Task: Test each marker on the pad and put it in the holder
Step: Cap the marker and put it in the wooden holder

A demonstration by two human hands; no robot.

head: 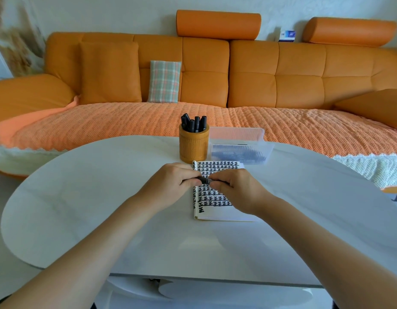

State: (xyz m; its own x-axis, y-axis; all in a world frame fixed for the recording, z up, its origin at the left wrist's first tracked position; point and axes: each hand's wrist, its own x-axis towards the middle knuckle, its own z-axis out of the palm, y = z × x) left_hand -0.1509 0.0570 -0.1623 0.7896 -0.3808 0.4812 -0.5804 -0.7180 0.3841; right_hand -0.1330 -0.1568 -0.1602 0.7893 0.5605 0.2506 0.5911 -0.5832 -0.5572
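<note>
Black ink fills most of the pad (225, 214) in rows of blocky test marks. The pad lies open on the white table (81, 197), just right of the frame's centre, with only its bottom strip bare. Above it, at centre frame, a marker (205, 180) is held level between two hands. The left hand (170, 181) has its fingers curled round one end and the right hand (235, 188) curls round the other, knuckles nearly meeting over the page.

From where I stand this looks like the cap being worked, either pulled off for a test or pushed back on after one; I can't tell which, as the fingers hide the join.

Just behind the pad stands the tan leather-look holder (193, 146), with several black markers (194, 123) standing in it. To its right is a clear plastic box (239, 146) with more dark pens inside. The orange sofa (204, 74) runs across the upper frame.

If the cap is coming off, the next move calls for the right hand to angle the tip down onto that bare strip. If it is going on, it calls for a short lift forward to drop the marker upright among the others.
</note>
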